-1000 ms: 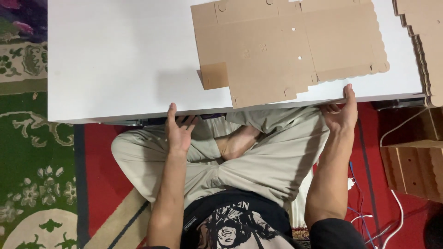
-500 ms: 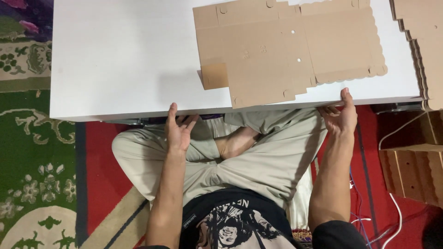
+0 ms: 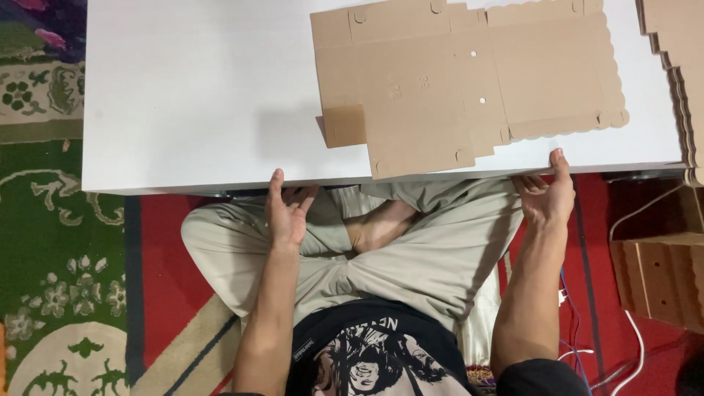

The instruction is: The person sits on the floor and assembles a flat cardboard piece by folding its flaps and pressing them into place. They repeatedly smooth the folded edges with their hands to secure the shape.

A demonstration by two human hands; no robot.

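Left hand [image 3: 287,213] and right hand [image 3: 548,196] at the near edge of the white surface [image 3: 191,103], each with the thumb laid up against the edge and the fingers curled beneath it; both hands thus grip the edge itself and hold nothing else. The flat cardboard blank [image 3: 455,81] lies unfolded on the right half of the surface, between the two hands and farther away than they are, touched by neither. It is plain brown, die-cut, with several panels marked off by creases, small round holes, a scalloped border on its right panel, and one small square flap folded over at its near left corner. Its long axis runs left to right, roughly parallel to the near edge; its near flaps reach just to that edge. A stack of similar cardboard sheets [image 3: 678,73] sits at the far right of the surface, just beside the blank. Below the surface: the person's crossed legs, a patterned rug [image 3: 51,293], a cardboard box [image 3: 660,275] and loose cables [image 3: 623,330] on the floor to the right.
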